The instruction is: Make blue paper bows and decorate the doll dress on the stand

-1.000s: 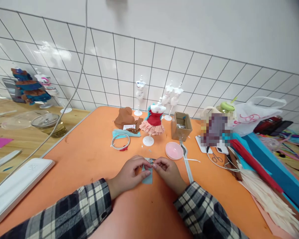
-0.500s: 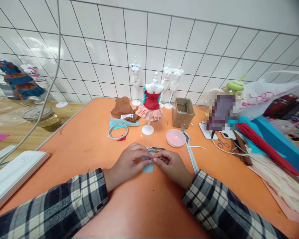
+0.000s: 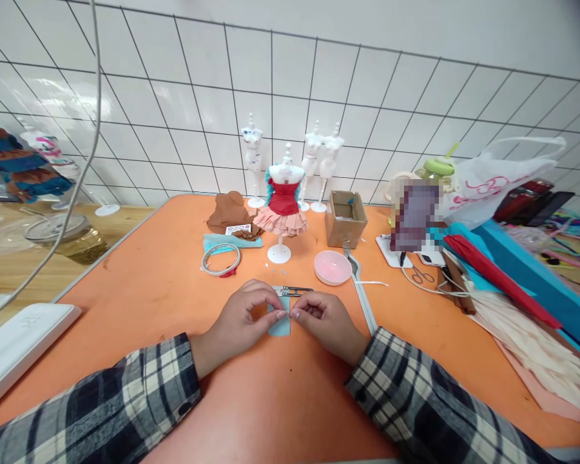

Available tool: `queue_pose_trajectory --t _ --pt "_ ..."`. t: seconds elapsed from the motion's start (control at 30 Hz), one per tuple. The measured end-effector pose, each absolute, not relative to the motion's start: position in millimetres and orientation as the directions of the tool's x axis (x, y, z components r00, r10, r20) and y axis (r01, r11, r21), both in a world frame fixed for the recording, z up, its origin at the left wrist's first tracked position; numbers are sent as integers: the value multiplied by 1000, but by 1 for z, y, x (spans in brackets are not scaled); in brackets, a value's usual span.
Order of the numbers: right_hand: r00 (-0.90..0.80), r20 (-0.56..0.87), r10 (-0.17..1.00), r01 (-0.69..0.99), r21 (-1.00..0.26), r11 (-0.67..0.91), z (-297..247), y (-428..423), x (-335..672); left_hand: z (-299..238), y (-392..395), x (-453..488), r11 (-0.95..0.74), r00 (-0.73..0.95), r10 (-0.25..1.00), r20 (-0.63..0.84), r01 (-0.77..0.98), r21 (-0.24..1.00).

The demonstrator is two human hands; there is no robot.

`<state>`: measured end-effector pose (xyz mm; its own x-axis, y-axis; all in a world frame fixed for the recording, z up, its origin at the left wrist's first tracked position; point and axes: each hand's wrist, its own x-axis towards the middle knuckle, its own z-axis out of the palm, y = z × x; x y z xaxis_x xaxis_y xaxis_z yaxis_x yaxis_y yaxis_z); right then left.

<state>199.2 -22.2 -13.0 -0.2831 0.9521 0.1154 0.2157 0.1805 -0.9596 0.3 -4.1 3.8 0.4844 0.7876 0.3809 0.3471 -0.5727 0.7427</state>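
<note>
The left hand (image 3: 244, 319) and the right hand (image 3: 326, 322) meet almost tip to tip, thumb and forefinger brought together on each. Whether something fine is clamped between those tips I cannot tell; it would be too small to make out.

Just below the fingers, partly hidden by the left thumb, a small pale blue rectangular piece of cloth (image 3: 280, 328) lies on the smooth orange tabletop (image 3: 251, 412). Just beyond the fingertips are slim black metal thread snips (image 3: 297, 292), across the cloth's far end.

Close work like this, I judge, calls for a light pinch, both pairs of tips level, and wrists kept low for steadiness. Working over the cloth seems sensible, though a stray thumb could crease it. The snips are handy there (mind the knuckles against the blades).

Farther ahead of the fingers stands a white dress form in a red bodice and ruffled peach skirt (image 3: 283, 203). Ahead and to their right sits a shallow round pink bowl (image 3: 333, 267); ahead and to their left lies a white ring-shaped roll (image 3: 205, 264).
</note>
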Motion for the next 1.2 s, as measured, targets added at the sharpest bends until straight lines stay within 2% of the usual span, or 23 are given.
queue_pose_trajectory --t 0.2,0.33,0.43,0.53,0.63,0.77,0.87,1.0,1.1,1.2 --pt "-281 276 919 367 -854 369 -11 -23 200 4 -5 -1 -519 590 768 250 344 782" --pt "-160 291 943 390 -859 332 -13 -22 204 0 -3 -1 -373 514 840 174 314 873" --pt "-175 292 940 336 -880 336 -13 -24 203 0 -3 1 -310 480 867 136 304 901" --pt "-254 301 919 313 -874 372 -12 -28 198 0 -6 3 -377 514 842 164 343 861" --pt "-262 306 915 347 -855 386 -12 -29 194 0 -9 5 -451 535 821 199 394 801" --pt "-291 289 912 415 -821 393 -9 -27 194 1 -12 6 -474 522 825 216 433 767" --pt "-332 270 904 403 -826 395 -6 -28 196 1 -12 6 -487 515 826 229 448 750" --pt "-289 251 924 352 -870 347 -9 -25 200 1 -8 3 -469 492 840 227 450 761" --pt "-184 164 969 264 -942 209 -14 -20 205 4 -3 -4 -463 477 850 225 471 751" --pt "-170 24 985 175 -983 55 -15 -15 210 10 1 -12 -632 677 701 224 444 635"
